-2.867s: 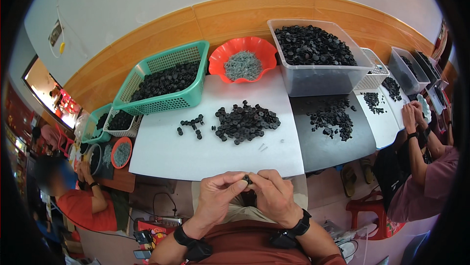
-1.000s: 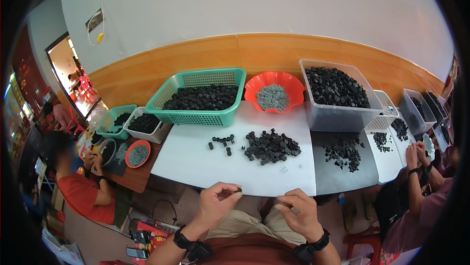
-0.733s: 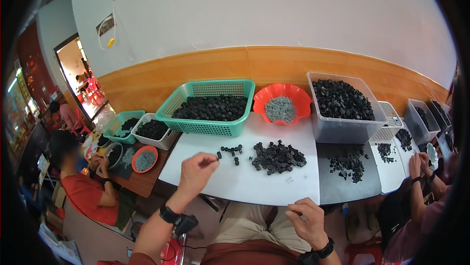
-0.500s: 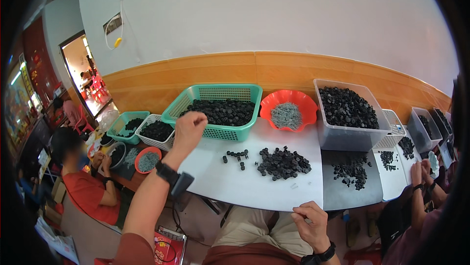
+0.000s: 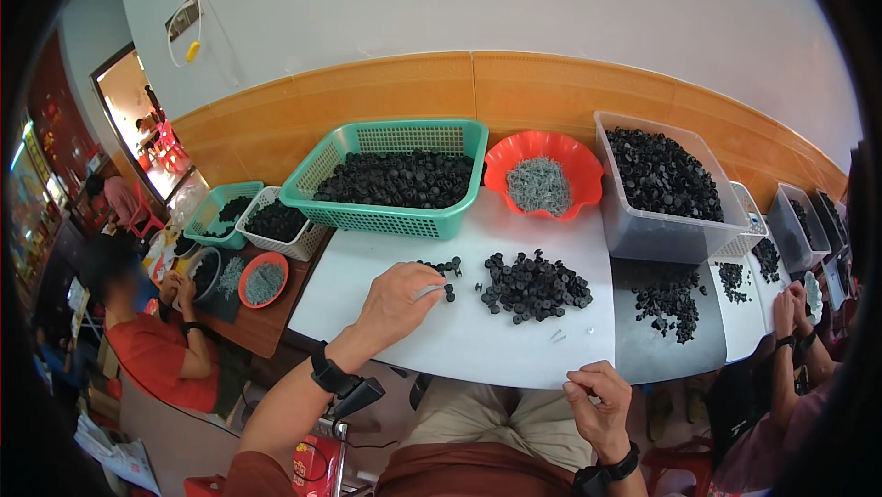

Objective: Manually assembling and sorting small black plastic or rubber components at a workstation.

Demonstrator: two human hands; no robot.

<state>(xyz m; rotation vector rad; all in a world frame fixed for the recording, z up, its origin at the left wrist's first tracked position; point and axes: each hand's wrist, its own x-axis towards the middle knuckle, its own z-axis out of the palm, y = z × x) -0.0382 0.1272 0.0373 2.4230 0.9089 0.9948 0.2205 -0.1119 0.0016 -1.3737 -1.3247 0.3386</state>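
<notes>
1. Left hand position: The left hand (image 5: 390,309) has come back from the front of the green basket (image 5: 386,223) and is now lower, over the white tabletop (image 5: 496,350).
2. Left hand grip: The fingers are bent downward and hide their own tips. Whether they pinch a part or are vacant cannot be told.
3. Part location: The small group of black parts (image 5: 452,269) lies on the tabletop just beyond the left fingers, partly covered by the hand. Contact cannot be confirmed.
4. Right hand: The right hand (image 5: 599,405) stays at the near edge of the table, fingers curled and thumb close to the forefinger. No part shows there; whether the tips meet is unclear.
5. Surrounding stock: The larger heap of black parts (image 5: 537,288) lies to the right of the small group, with loose pale pins (image 5: 558,335) nearer the person. The red bowl (image 5: 501,162) stands behind.
6. Significance: The dark part seen earlier in the left fingertips is not visible there now. The return suggests that handling of that piece is finished, though its release is not shown.
</notes>
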